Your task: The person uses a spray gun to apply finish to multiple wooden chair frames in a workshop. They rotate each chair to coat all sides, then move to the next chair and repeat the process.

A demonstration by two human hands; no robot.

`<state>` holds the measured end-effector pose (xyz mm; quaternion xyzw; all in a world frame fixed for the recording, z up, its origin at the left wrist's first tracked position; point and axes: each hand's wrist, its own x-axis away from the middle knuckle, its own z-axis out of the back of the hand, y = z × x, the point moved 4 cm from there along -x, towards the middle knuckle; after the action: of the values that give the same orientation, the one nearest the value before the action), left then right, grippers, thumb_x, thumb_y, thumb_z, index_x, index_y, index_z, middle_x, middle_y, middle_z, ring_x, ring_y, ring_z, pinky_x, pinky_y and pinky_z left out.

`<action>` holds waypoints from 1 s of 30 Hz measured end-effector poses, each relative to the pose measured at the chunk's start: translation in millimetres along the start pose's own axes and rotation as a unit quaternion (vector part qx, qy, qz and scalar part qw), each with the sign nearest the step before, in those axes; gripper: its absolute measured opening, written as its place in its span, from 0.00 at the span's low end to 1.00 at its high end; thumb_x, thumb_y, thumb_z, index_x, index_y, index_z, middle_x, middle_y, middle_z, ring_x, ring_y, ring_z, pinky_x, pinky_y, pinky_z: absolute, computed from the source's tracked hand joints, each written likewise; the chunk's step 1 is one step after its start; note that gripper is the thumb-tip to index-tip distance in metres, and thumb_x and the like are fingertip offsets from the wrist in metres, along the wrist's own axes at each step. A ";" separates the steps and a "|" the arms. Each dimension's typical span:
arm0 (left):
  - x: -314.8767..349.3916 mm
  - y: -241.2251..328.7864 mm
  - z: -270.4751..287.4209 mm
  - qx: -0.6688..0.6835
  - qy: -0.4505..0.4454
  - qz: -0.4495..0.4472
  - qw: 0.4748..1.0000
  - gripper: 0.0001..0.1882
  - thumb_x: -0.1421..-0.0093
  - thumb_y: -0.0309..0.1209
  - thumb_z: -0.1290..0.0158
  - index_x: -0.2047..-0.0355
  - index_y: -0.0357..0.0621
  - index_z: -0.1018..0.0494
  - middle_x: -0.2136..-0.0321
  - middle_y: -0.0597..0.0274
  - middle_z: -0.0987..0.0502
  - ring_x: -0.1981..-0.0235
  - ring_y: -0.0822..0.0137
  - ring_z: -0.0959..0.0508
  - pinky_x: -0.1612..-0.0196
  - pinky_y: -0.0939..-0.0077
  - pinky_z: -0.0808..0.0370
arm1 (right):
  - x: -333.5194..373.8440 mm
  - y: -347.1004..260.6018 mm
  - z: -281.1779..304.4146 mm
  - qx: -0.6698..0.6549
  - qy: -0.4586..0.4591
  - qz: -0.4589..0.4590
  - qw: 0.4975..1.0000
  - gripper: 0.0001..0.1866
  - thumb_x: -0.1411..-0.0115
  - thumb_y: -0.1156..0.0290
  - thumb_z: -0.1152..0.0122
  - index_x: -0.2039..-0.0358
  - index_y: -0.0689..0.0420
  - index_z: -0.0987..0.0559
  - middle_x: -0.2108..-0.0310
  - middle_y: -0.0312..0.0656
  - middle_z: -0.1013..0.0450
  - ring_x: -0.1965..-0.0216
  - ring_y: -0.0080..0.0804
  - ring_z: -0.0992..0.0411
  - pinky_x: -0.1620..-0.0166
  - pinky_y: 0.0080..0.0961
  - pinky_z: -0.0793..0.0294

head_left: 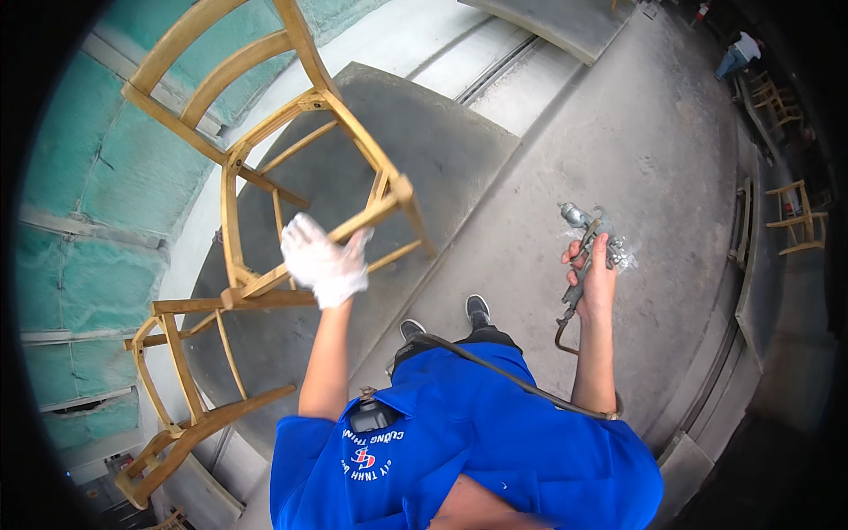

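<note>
A wooden chair frame [382,166] without a seat panel is tilted up at my left. My left hand [325,261], in a white glove, is closed round its near seat rail; the fingertips are partly hidden. My bare right hand [595,281] grips a metal spray gun [583,231] away from the chair, its nozzle pointing up and to the left. A dark hose [503,377] crosses in front of my blue shirt toward my right forearm. A second wooden chair frame [209,413] lies lower left, close below the first.
Beneath the chairs is a dark grey board [415,132]. Teal filter panels [115,185] line the wall at left. At the far right are more chair frames [798,217] and another person [740,53]. Grey concrete floor [658,132] stretches to my right.
</note>
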<state>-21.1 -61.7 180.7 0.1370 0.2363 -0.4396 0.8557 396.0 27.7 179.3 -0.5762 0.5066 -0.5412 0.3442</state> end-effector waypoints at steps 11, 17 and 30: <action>28.1 91.6 -19.2 0.402 -0.069 -0.038 0.912 0.33 0.40 0.46 0.39 0.40 0.39 0.29 0.49 0.44 0.23 0.46 0.45 0.24 0.42 0.56 0.27 | -7.2 -39.2 -83.2 -0.193 -0.124 0.057 0.972 0.20 0.25 0.48 0.53 0.56 0.53 0.27 0.71 0.34 0.28 0.70 0.23 0.26 0.78 0.15 0.38; 181.7 8.7 -19.6 0.398 -0.582 0.168 0.689 0.26 0.32 0.52 0.49 0.58 0.39 0.16 0.64 0.55 0.14 0.68 0.64 0.18 0.61 0.67 0.21 | -64.8 1.0 -114.4 -0.035 -0.062 0.015 0.997 0.18 0.28 0.50 0.46 0.59 0.53 0.27 0.74 0.33 0.28 0.75 0.21 0.27 0.80 0.17 0.38; 227.0 -67.0 53.1 0.381 -0.261 0.548 0.698 0.32 0.39 0.59 0.43 0.78 0.38 0.16 0.91 0.68 0.44 0.90 0.68 0.39 0.85 0.68 0.38 | -153.2 173.9 -98.7 0.269 -0.106 -0.014 0.957 0.15 0.31 0.60 0.40 0.53 0.58 0.25 0.76 0.37 0.25 0.77 0.26 0.25 0.74 0.27 0.29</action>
<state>53.0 -279.8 104.9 0.4362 -0.3003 0.0359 0.8475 278.4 145.8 -9.6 -0.5234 0.2948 -0.5983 0.5302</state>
